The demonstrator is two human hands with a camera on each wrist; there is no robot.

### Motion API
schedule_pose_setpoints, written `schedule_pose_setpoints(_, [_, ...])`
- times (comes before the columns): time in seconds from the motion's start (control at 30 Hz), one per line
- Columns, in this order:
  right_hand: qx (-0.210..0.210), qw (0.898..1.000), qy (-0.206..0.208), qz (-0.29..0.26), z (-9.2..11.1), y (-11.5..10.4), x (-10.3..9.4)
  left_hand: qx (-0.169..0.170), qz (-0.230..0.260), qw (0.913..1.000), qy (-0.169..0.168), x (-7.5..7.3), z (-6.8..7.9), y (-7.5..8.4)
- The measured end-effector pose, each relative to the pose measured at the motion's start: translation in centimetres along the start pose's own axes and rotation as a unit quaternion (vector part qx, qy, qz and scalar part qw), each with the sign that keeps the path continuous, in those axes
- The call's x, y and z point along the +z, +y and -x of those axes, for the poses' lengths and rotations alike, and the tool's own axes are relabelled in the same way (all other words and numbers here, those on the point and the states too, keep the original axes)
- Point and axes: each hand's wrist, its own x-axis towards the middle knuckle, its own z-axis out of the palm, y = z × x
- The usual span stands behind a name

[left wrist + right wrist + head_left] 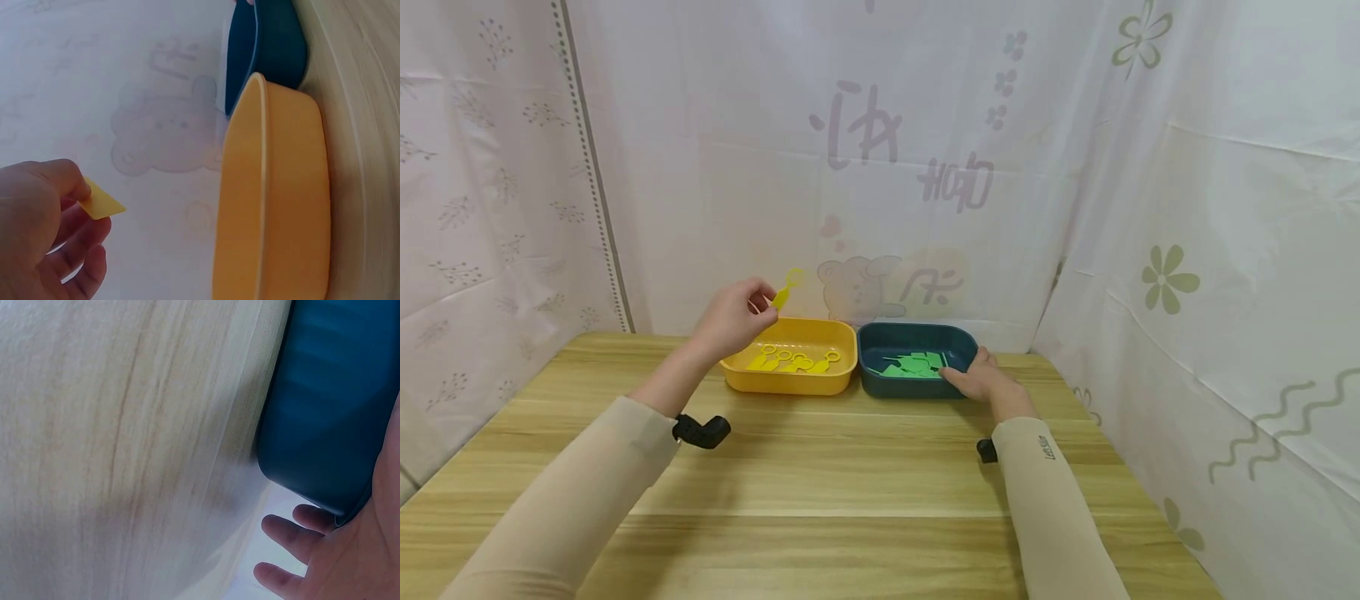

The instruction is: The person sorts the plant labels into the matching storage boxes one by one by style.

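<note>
In the head view my left hand is raised over the yellow bin, pinching a flat yellow tag between thumb and fingers. A ring at the tag's end points up and right. Several similar ringed yellow tags lie inside that bin. The left wrist view shows only a pointed corner of the held tag beyond the fingertips. At the right end of the dark teal bin, my right hand grips the wall, thumb over the rim and fingers outside. Thin green pieces are heaped in it.
Both bins stand side by side near the back edge of the wooden table. Close behind them hangs a pale printed curtain, with more curtain along both sides. A black wrist camera juts from the left sleeve.
</note>
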Motion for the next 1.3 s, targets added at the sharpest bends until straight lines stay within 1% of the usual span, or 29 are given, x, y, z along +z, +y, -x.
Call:
schedule_pose_setpoints(0.13, [-0.002, 1.0, 0.0, -0.005, 0.2, 0.0, 0.0, -0.034, -0.002, 0.9994, 0.009, 0.0, -0.2, -1.0])
schedule_pose_setpoints(0.17, [-0.004, 1.0, 0.001, -0.006, 0.5, -0.1, -0.1, -0.041, -0.003, 0.9991, 0.01, 0.0, -0.3, -1.3])
schedule_pose_setpoints(0.2, [0.0, 1.0, -0.005, -0.014, 1.4, -0.7, -0.3, -0.047, -0.005, 0.9988, 0.01, 0.1, -0.3, -1.5])
schedule_pose_setpoints(0.3, [-0.006, 1.0, 0.001, -0.005, 2.1, -1.0, -0.4, -0.065, -0.012, 0.9978, 0.011, 0.2, -0.4, -2.2])
schedule_pose_setpoints(0.4, [-0.01, 1.0, 0.002, 0.004, 2.0, -1.0, -0.4, -0.085, -0.029, 0.9958, 0.017, 0.4, -0.6, -3.1])
schedule_pose_setpoints(0.57, [-0.012, 1.0, 0.001, -0.006, 2.5, -1.2, -0.5, -0.109, -0.053, 0.9922, 0.03, 0.5, -0.7, -4.2])
schedule_pose_setpoints(0.73, [-0.016, 1.0, -0.001, -0.02, 3.0, -1.5, -0.6, -0.109, -0.054, 0.9923, 0.027, 0.5, -0.5, -4.6])
schedule_pose_setpoints(0.87, [-0.017, 1.0, 0.0, -0.026, 2.7, -1.4, -0.5, -0.107, -0.05, 0.9927, 0.023, 0.6, -0.3, -4.8])
schedule_pose_setpoints(1.03, [-0.009, 1.0, -0.005, -0.024, 2.0, -1.1, -0.3, -0.105, -0.055, 0.9927, 0.021, 0.9, 0.0, -5.0])
schedule_pose_setpoints(1.17, [-0.011, 1.0, -0.006, -0.015, 2.2, -1.2, -0.4, -0.085, -0.051, 0.9948, 0.024, 1.2, 0.3, -4.8])
schedule_pose_setpoints(1.3, [-0.015, 1.0, -0.006, -0.003, 2.7, -1.4, -0.8, -0.058, -0.038, 0.9974, 0.022, 1.6, 0.6, -4.3])
